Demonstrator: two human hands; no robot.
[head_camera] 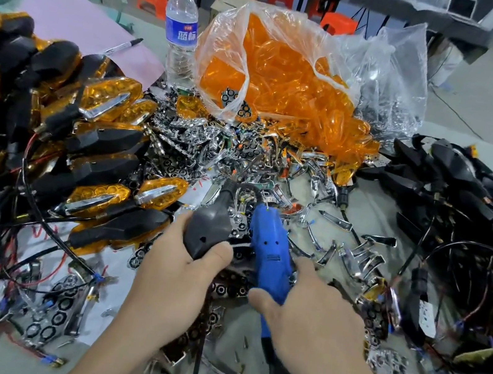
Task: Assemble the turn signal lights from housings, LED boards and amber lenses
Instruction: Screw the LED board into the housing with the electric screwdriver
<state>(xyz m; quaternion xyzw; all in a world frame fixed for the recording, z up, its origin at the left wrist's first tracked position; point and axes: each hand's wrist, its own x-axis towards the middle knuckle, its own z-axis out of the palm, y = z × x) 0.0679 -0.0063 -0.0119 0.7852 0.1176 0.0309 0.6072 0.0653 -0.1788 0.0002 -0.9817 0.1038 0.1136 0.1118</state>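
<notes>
Grey surface (376, 205) carries everything, heaped almost from edge to edge. A clear bag of amber lenses (277, 71) slumps toward the far edge, finished lights (110, 98) are stacked along the left edge, wired black housings (453, 189) lie along the right edge, and chrome reflectors and LED boards (198, 152) litter the middle.

Near the front edge, at the middle, the left hand (179, 270) has its fingers and thumb curled round a dark grey housing (207, 229). It is held back-up, with its long axis running away from the person and its stem toward the far edge. Just to its right, the right hand (309, 311) grips a blue electric screwdriver (272, 256), roughly parallel to it with the tip pointing away.

A small hole (203, 240) shows in the housing's back, nearer the person than the driver's tip. My guess is that the right hand must draw back and swing left to reach it
</notes>
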